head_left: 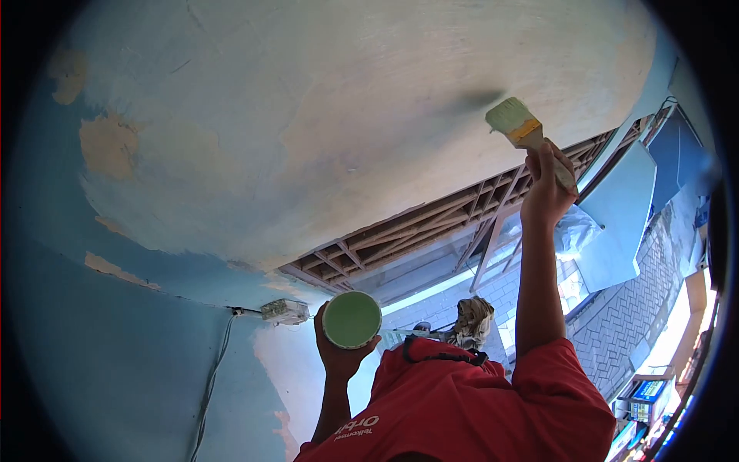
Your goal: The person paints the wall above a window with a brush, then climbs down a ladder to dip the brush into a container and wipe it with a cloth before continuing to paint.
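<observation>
Step in hand, as judged: brushing green paint [352,316] onto the wall [369,100]. Right hand [550,179], two o'clock: grip clasped round the flat paintbrush [526,129], bristles [506,113] thickly coated; contact with the wall cannot be told. The next stroke would appear to call for level bristles and even pressure. Left hand [339,357], six o'clock: grip wrapped about the round tub [346,347], its liquid smooth. Wall finish chalky and blotchy; ragged tan patch [110,145] at ten o'clock.
</observation>
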Tool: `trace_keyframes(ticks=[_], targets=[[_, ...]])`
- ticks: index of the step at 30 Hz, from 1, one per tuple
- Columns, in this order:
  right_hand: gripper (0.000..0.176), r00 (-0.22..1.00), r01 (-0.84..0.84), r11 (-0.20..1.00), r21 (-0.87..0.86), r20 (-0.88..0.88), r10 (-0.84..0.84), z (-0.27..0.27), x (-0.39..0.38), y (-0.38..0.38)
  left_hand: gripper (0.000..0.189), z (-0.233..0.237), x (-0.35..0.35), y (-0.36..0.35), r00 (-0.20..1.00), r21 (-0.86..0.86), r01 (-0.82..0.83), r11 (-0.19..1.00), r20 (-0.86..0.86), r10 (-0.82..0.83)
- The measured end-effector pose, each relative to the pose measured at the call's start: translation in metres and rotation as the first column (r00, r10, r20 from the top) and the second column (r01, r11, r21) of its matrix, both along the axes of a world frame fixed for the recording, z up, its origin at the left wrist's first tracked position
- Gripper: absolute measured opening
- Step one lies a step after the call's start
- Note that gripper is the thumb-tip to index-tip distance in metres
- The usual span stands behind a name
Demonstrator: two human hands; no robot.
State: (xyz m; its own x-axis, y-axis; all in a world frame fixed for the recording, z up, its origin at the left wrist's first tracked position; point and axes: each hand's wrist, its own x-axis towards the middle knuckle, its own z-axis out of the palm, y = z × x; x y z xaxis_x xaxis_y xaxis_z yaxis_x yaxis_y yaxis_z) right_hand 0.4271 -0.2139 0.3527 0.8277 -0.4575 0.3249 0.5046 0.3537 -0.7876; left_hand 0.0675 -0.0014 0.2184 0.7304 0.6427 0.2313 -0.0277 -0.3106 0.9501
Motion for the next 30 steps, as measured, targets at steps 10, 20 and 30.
trace_keyframes(ticks=[10, 20, 30], targets=[[0.022, 0.982, 0.19, 0.916, 0.353, -0.055, -0.182, -0.005, 0.011, -0.016, 0.117, -0.005, 0.0, -0.001, 1.0, -0.002, 0.028, 1.0, -0.009, -0.028], [0.025, 0.888, 0.152, 0.848, -0.507, 0.448, 0.109, -0.035, -0.127, 0.165, 0.116, -0.027, 0.015, -0.011, 0.994, -0.04, 0.066, 0.997, -0.08, -0.069], [0.024, 0.613, -0.218, 0.761, -0.611, 0.521, 0.594, -0.036, -0.143, 0.168, 0.114, -0.035, 0.03, -0.013, 0.987, -0.035, 0.129, 0.991, -0.096, -0.132]])
